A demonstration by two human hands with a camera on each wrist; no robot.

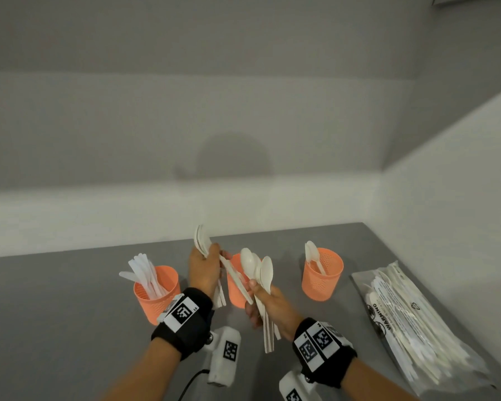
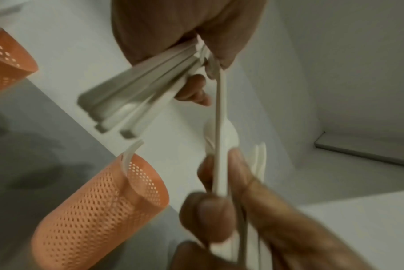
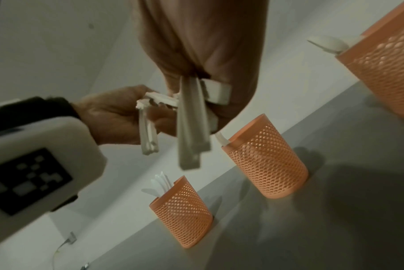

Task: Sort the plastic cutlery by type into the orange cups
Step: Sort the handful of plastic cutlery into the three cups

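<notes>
My right grip (image 1: 268, 303) clamps a bunch of light, slippery white plastic spoons (image 1: 258, 267) by their stiff handles above the grey counter (image 1: 70, 314), my left grip (image 1: 204, 269) likewise pinching forks (image 1: 200, 241).

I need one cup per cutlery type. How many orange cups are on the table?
3, in a row: the left cup holding knives, the middle cup partly hidden behind both hands, the right cup holding spoons. None seems hidden.
</notes>
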